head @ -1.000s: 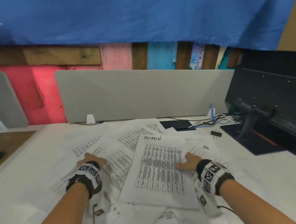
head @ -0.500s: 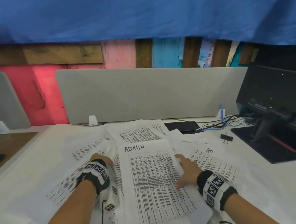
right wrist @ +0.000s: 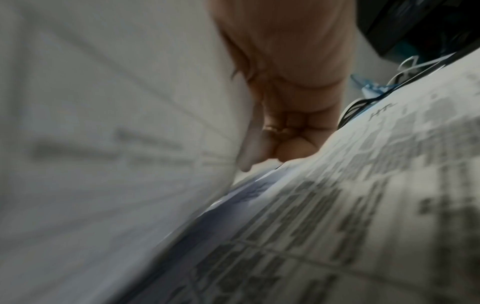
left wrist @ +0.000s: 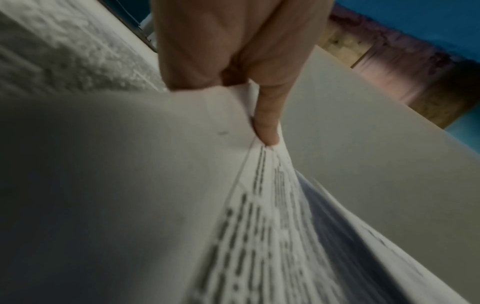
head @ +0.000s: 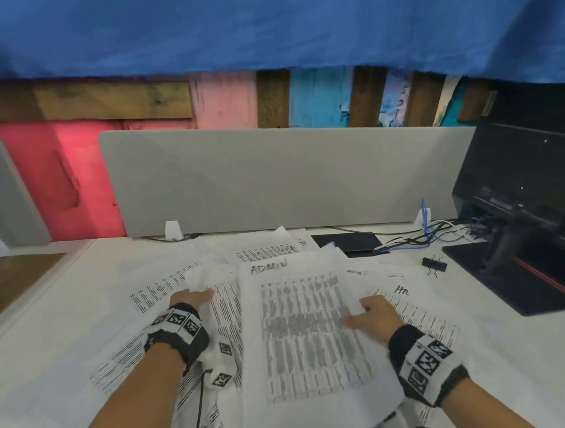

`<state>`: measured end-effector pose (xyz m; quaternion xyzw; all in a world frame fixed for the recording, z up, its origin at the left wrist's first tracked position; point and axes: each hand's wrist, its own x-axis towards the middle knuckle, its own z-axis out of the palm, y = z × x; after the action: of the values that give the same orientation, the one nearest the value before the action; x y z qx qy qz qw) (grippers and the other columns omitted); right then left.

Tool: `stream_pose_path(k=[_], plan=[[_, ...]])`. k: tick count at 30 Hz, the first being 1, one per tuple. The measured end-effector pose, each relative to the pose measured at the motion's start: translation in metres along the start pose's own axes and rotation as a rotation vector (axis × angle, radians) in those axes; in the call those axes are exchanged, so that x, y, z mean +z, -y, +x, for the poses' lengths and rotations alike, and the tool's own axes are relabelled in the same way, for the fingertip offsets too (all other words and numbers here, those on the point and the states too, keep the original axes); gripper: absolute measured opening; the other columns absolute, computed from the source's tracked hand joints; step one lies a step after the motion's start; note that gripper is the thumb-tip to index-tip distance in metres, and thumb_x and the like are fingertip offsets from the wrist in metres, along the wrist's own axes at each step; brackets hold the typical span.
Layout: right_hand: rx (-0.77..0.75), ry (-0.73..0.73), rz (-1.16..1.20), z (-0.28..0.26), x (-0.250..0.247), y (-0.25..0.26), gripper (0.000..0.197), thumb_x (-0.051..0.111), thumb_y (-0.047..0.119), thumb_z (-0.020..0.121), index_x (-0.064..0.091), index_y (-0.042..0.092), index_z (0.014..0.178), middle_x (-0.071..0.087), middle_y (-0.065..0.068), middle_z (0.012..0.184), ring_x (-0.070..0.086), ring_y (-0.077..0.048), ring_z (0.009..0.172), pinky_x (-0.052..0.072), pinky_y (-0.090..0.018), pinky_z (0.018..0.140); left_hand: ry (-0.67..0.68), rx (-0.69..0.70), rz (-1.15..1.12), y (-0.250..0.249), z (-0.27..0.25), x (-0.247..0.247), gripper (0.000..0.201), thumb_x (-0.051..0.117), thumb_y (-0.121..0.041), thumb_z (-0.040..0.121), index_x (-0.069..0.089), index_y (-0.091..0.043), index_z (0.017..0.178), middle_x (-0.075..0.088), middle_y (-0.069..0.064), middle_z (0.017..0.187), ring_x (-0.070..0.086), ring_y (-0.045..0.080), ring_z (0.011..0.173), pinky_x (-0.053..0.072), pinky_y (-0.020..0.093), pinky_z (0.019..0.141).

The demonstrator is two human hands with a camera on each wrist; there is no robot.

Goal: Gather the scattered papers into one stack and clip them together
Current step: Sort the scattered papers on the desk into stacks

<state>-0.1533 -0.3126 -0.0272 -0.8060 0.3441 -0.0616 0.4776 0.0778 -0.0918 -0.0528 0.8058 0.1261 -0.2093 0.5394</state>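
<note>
While both hands pinch sheet edges | left hand (head: pixel 193 297), right hand (head: pixel 372 318) | binder clip (head: pixel 434 264) apart

"ADMIN" handwritten atop top sheet (head: pixel 311 328); "HR" on right sheet (head: pixel 411 301).

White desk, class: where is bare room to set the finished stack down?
Bare white desk lies left of the printed sheets; another bare patch runs from the black binder clip towards the viewer. The middle is crowded with paper.
</note>
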Motion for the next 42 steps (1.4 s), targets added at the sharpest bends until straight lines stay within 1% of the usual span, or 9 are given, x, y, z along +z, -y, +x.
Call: stream_pose_path(k=[5,9,12,18,28,34,37,39,42], plan=[[0.142,-0.177,-0.004,-0.001,-0.037,-0.036,0.014,0.061,0.025,0.084,0.064,0.012,0.089,0.067,-0.006,0.082,0.063,-0.025,0.079,0.051,-0.031,0.071,-0.079,0.038,0.031,-0.006,-0.006,0.006,0.049,0.052,-0.018,0.093,0.042,0.006,0.134,0.046,0.022,0.139,0.046,0.035,0.128,0.04,0.036,0.101],[0.246,-0.053,0.064,0.001,-0.055,-0.051,0.038,0.06,0.016,0.085,0.055,-0.004,0.117,0.063,-0.022,0.112,0.061,-0.035,0.1,0.05,-0.03,0.065,-0.024,0.029,0.112,-0.013,-0.006,0.019,0.049,0.042,-0.025,0.096,0.039,-0.002,0.139,0.039,0.014,0.147,0.04,0.027,0.135,0.042,0.027,0.099],[0.2,0.038,-0.001,0.012,-0.056,-0.053,0.064,0.065,0.029,0.081,0.042,0.002,0.134,0.052,-0.016,0.135,0.051,-0.032,0.12,0.044,-0.04,0.099,0.073,0.121,0.157,-0.02,-0.018,0.026,0.052,0.056,-0.022,0.09,0.043,0.001,0.135,0.044,0.018,0.142,0.043,0.03,0.132,0.04,0.033,0.103],[0.101,0.177,0.139,0.003,-0.045,-0.039,0.041,0.06,0.016,0.086,0.053,0.003,0.125,0.061,-0.015,0.123,0.058,-0.03,0.111,0.042,-0.046,0.102,0.158,0.082,0.333,-0.03,-0.025,0.061,0.072,0.072,-0.027,0.078,0.039,0.0,0.137,0.044,0.013,0.142,0.045,0.028,0.129,0.036,0.03,0.107],[0.1,-0.123,0.398,-0.011,-0.059,-0.049,0.039,0.051,0.012,0.092,0.047,-0.002,0.128,0.057,-0.002,0.092,0.047,-0.021,0.092,0.034,-0.03,0.088,0.398,0.194,0.655,-0.033,0.008,0.049,0.115,0.088,-0.019,0.051,0.025,-0.01,0.146,0.029,0.008,0.153,0.028,0.03,0.14,0.025,0.044,0.116],[0.117,-0.011,0.375,-0.014,-0.05,-0.045,0.038,0.053,0.014,0.091,0.049,0.001,0.127,0.06,-0.011,0.11,0.051,-0.012,0.08,0.037,-0.028,0.082,0.581,0.202,0.487,-0.015,-0.009,0.057,0.077,0.066,0.0,0.065,0.039,-0.001,0.137,0.05,0.016,0.136,0.043,0.037,0.128,0.033,0.046,0.11],[0.09,-0.027,0.351,-0.015,-0.034,-0.046,0.04,0.056,0.012,0.088,0.05,0.003,0.127,0.058,-0.012,0.123,0.05,-0.021,0.098,0.037,-0.032,0.091,0.674,0.144,0.212,-0.008,-0.028,0.069,0.062,0.067,-0.02,0.08,0.043,0.002,0.134,0.049,0.011,0.138,0.041,0.029,0.131,0.024,0.042,0.116],[0.06,-0.083,0.368,-0.016,-0.022,-0.046,0.04,0.057,0.011,0.087,0.05,0.001,0.125,0.061,-0.009,0.114,0.054,-0.021,0.098,0.038,-0.033,0.092,0.705,0.12,0.178,-0.005,-0.034,0.077,0.08,0.073,-0.04,0.074,0.042,-0.002,0.136,0.045,0.007,0.142,0.038,0.025,0.134,0.021,0.042,0.117],[0.007,-0.189,0.425,-0.02,-0.013,-0.046,0.028,0.057,0.007,0.088,0.057,0.001,0.114,0.061,-0.002,0.09,0.056,-0.016,0.081,0.043,-0.028,0.08,0.721,0.187,0.159,-0.007,-0.044,0.079,0.065,0.07,-0.02,0.08,0.044,0.002,0.135,0.047,0.017,0.141,0.041,0.031,0.133,0.026,0.046,0.115]])
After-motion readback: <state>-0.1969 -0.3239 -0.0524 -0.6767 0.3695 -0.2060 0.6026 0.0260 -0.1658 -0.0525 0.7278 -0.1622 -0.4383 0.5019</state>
